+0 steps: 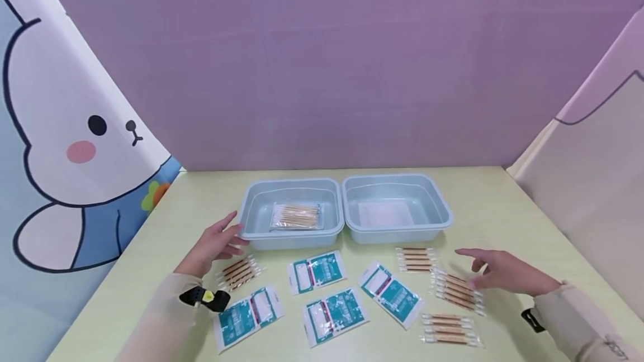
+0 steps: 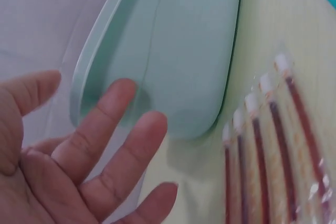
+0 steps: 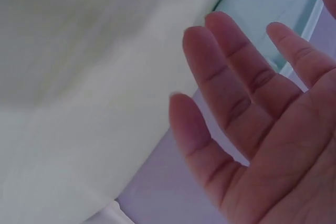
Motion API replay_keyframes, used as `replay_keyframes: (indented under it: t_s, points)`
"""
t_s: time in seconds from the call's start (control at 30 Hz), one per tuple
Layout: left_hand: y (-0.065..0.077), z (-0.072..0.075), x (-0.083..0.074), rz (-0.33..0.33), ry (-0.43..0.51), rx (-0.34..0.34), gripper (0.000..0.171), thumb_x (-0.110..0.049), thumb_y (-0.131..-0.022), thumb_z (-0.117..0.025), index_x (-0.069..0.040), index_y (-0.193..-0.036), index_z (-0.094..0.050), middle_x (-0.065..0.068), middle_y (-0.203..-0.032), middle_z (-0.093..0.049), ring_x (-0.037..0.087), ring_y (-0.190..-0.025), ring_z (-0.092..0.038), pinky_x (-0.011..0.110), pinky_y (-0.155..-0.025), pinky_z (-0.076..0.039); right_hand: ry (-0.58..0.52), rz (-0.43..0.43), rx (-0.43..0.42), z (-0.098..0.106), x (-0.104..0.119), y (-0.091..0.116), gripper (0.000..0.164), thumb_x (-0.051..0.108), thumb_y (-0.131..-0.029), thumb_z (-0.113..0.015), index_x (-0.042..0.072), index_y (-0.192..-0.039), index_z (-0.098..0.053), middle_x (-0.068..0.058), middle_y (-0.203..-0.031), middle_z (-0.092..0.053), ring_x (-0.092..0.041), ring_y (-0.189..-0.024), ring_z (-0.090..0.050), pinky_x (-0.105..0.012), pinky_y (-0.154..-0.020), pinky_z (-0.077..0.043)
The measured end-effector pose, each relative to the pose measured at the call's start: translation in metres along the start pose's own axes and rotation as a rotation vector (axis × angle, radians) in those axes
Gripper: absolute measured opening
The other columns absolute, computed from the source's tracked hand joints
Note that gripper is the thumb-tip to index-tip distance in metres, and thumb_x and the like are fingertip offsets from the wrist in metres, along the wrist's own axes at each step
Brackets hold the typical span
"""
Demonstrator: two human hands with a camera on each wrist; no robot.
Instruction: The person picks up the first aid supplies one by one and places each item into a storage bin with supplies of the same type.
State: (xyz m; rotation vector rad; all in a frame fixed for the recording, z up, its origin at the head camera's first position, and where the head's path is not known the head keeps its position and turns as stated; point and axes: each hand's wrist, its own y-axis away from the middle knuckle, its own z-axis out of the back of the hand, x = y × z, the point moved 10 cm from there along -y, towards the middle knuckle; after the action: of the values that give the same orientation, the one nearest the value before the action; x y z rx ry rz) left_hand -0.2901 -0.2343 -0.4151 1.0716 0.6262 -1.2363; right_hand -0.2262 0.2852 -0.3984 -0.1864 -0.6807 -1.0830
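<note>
My left hand [image 1: 213, 244] is beside the left corner of a pale blue plastic bin [image 1: 289, 236], fingers spread and nothing held. In the left wrist view the fingers [image 2: 128, 150] overlap the bin's side. Just below that hand lies a clear pack of brown cotton swabs [image 1: 239, 272] with white tips. On the right, my right hand [image 1: 510, 272] hovers with loosely bent fingers, its thumb close to another swab pack [image 1: 457, 291]. The right wrist view shows an empty palm [image 3: 294, 150]. Inside the left bin lies a bag of wooden-stick cotton swabs [image 1: 298, 217].
A second bin [image 1: 397, 235] adjoins the first, with a whitish flat patch on its floor. Several teal-and-white packets [image 1: 336, 316] lie in front of the bins. Two more swab packs [image 1: 416, 260] are at the right. A purple cloth wall [image 1: 342, 71] closes the table's back.
</note>
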Motion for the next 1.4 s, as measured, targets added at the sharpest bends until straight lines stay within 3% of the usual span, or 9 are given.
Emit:
replay_keyframes:
  t_s: [0.23, 0.5, 0.8, 0.97, 1.13, 1.4]
  points:
    - [-0.001, -0.003, 0.001, 0.014, 0.097, -0.039, 0.063, -0.030, -0.101, -0.048, -0.009, -0.153, -0.020, 0.006, -0.089, -0.071, 0.018, -0.075, -0.067, 0.039, -0.080, -0.051, 0.048, -0.042, -0.010, -0.010, -0.004, -0.002, 0.064, 0.021, -0.079, -0.078, -0.010, -0.128, -0.051, -0.003, -0.087, -0.055, -0.004, -0.069, -0.048, -0.025, -0.059, -0.042]
    - [0.000, -0.004, 0.002, 0.031, 0.158, -0.061, 0.059, -0.021, -0.100, -0.050, -0.007, -0.152, -0.025, 0.002, -0.083, -0.070, 0.017, -0.067, -0.065, 0.034, -0.074, -0.051, 0.100, -0.143, -0.030, -0.021, -0.015, -0.009, 0.059, 0.014, -0.073, -0.081, -0.004, -0.124, -0.058, 0.000, -0.082, -0.053, -0.014, -0.073, -0.048, -0.030, -0.063, -0.042]
    - [-0.002, -0.003, 0.004, 0.037, 0.183, -0.078, 0.059, -0.023, -0.101, -0.050, -0.007, -0.152, -0.024, 0.001, -0.081, -0.068, 0.016, -0.060, -0.058, 0.028, -0.067, -0.049, 0.108, -0.223, -0.027, -0.027, -0.022, -0.016, 0.051, 0.005, -0.071, -0.079, -0.001, -0.118, -0.062, -0.002, -0.077, -0.051, -0.018, -0.071, -0.046, -0.035, -0.064, -0.040]
    - [-0.002, -0.004, 0.007, 0.038, 0.223, -0.073, 0.059, -0.023, -0.101, -0.050, -0.008, -0.152, -0.025, -0.001, -0.079, -0.068, 0.015, -0.060, -0.058, 0.029, -0.068, -0.048, 0.081, -0.182, -0.034, -0.030, -0.020, -0.016, 0.039, 0.004, -0.071, -0.078, 0.006, -0.107, -0.065, -0.001, -0.076, -0.050, -0.017, -0.069, -0.045, -0.034, -0.062, -0.039]
    - [-0.003, -0.008, 0.011, 0.038, 0.266, -0.041, 0.060, -0.023, -0.101, -0.049, -0.010, -0.153, -0.022, -0.002, -0.079, -0.067, 0.014, -0.060, -0.058, 0.028, -0.068, -0.049, 0.074, -0.099, -0.016, -0.033, -0.016, -0.013, 0.020, 0.006, -0.072, -0.076, 0.012, -0.083, -0.061, 0.004, -0.072, -0.049, -0.008, -0.067, -0.043, -0.027, -0.059, -0.037]
    - [-0.007, -0.012, 0.008, 0.003, 0.358, 0.037, 0.061, -0.022, -0.103, -0.044, -0.015, -0.155, -0.013, -0.002, -0.082, -0.067, 0.012, -0.063, -0.058, 0.024, -0.069, -0.051, 0.055, 0.044, -0.024, -0.029, -0.006, -0.015, 0.019, 0.010, -0.078, -0.074, 0.013, -0.074, -0.056, 0.011, -0.069, -0.049, 0.000, -0.065, -0.041, -0.024, -0.058, -0.036]
